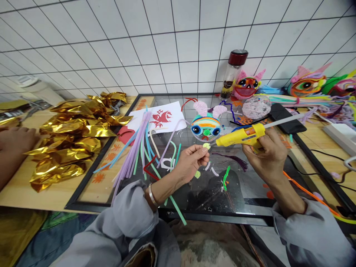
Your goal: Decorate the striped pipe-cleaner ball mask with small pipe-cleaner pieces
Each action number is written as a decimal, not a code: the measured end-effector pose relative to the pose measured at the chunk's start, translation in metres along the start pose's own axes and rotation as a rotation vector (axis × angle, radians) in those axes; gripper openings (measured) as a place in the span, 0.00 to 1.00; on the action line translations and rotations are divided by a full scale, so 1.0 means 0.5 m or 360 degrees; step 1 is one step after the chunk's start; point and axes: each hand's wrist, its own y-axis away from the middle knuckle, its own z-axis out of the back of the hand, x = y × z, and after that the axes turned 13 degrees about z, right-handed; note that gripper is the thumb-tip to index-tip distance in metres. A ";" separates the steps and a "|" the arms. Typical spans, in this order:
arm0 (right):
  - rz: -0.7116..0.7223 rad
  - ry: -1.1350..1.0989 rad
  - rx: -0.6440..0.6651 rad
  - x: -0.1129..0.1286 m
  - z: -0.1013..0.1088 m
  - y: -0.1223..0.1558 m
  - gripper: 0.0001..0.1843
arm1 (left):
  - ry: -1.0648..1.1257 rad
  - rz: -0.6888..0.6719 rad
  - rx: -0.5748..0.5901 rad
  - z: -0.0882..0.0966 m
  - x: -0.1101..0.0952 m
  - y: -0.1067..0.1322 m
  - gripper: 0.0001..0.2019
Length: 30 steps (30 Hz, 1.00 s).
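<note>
My right hand (268,154) is wrapped round a yellow hot glue gun (241,137), with a white glue stick (286,120) jutting from its rear. The nozzle points left at a small pale-yellow coiled pipe-cleaner piece (206,146), pinched between the fingertips of my left hand (191,159); whether they touch I cannot tell. A second such yellow piece (197,174) lies on the glass by my left hand. Just beyond sits a colourful animal head (206,128) with pink ears and blue eyes. A green pipe-cleaner piece (226,178) lies nearer to me.
Purple, blue and green pipe cleaners (139,148) lie left, by a paper with a red cutout (164,116). Gold foil (75,137) and another person's arm (16,152) are further left. A bottle (233,74), finished heads (247,85), a phone (287,118) and cables stand or lie right.
</note>
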 end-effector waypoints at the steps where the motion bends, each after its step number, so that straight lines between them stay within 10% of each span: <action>1: -0.0001 0.0012 -0.0001 0.000 0.000 0.000 0.13 | 0.0001 -0.0002 -0.0004 0.000 0.000 0.000 0.17; 30: -0.0007 -0.0014 0.0016 0.004 0.002 -0.001 0.11 | 0.0008 0.0005 -0.0024 -0.001 0.001 0.001 0.16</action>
